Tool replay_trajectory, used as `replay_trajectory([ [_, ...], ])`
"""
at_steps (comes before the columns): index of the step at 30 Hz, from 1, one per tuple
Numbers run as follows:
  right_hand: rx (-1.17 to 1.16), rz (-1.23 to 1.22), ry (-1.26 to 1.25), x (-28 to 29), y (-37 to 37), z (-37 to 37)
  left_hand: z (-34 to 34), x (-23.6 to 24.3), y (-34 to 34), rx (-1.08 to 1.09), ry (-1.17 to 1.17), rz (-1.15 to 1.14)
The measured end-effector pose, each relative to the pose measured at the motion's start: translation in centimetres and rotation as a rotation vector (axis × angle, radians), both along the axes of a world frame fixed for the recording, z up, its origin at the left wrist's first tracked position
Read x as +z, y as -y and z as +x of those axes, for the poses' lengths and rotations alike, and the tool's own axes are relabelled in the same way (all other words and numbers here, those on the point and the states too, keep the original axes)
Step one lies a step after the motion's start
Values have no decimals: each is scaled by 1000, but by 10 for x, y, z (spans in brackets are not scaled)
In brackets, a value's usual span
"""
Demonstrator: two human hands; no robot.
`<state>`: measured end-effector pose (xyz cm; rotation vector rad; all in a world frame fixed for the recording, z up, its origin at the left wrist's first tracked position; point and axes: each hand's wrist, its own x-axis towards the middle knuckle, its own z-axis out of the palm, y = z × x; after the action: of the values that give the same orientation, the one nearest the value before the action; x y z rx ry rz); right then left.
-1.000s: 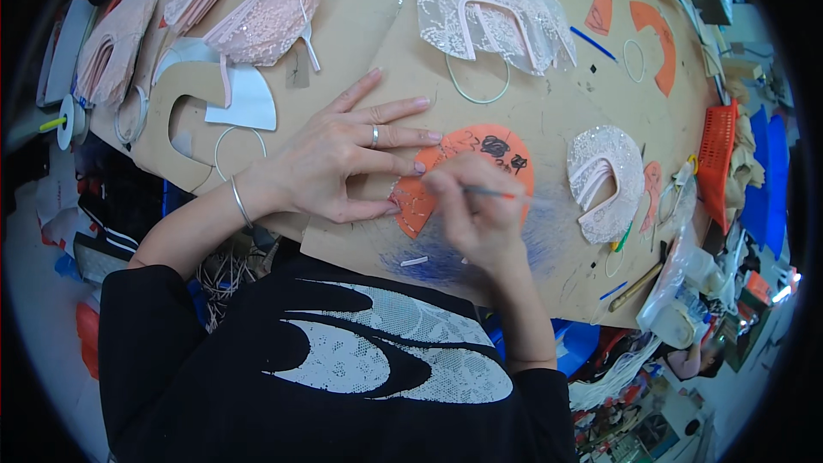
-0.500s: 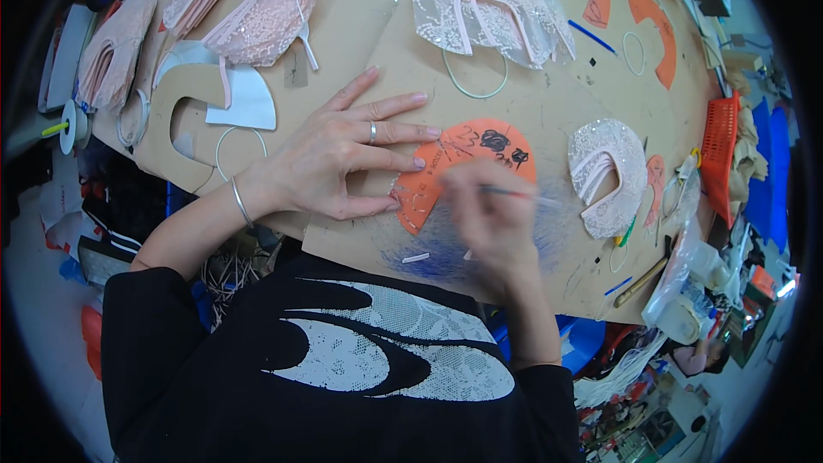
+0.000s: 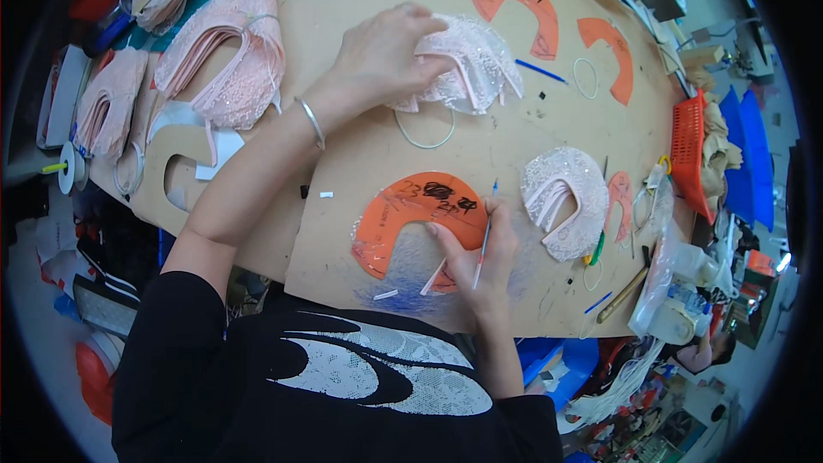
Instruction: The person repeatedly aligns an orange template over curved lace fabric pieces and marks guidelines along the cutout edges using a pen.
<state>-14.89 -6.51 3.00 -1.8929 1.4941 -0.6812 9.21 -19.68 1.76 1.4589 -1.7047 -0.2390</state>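
My left hand [image 3: 386, 51] reaches across the table, its fingers and thumb closed on the edge of a pale pink lace piece [image 3: 480, 60] with sequins and a U-shaped cutout. An elastic loop [image 3: 426, 144] lies below that piece. My right hand [image 3: 487, 261] holds a slim pen [image 3: 487, 236] upright along its fingers, the tip pointing away from me. The thumb of that hand rests by the inner edge of an orange horseshoe-shaped template [image 3: 399, 197] with black scribbles, which lies flat on blue-inked brown board [image 3: 321, 244].
Stacks of pink lace pieces [image 3: 257, 60] lie at the left. Another lace piece [image 3: 583, 180] sits right of my right hand. Orange templates [image 3: 536, 13], a blue pen [image 3: 540, 70] and a red basket [image 3: 688, 133] are farther off. A wooden-handled tool [image 3: 623, 296] lies near the right edge.
My left hand has left the orange template and moved away from me to grasp the lace piece. My right hand, blurred over the template before, now rests at its lower right with the pen.
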Motion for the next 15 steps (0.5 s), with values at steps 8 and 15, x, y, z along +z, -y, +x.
replay_trajectory([
  [8, -470, -313, 303, 28, 71, -98, 3, 13, -4, 59, 219, 181],
  [15, -542, -579, 219, 32, 77, -147, -45, -2, -121, -401, 220, -102],
])
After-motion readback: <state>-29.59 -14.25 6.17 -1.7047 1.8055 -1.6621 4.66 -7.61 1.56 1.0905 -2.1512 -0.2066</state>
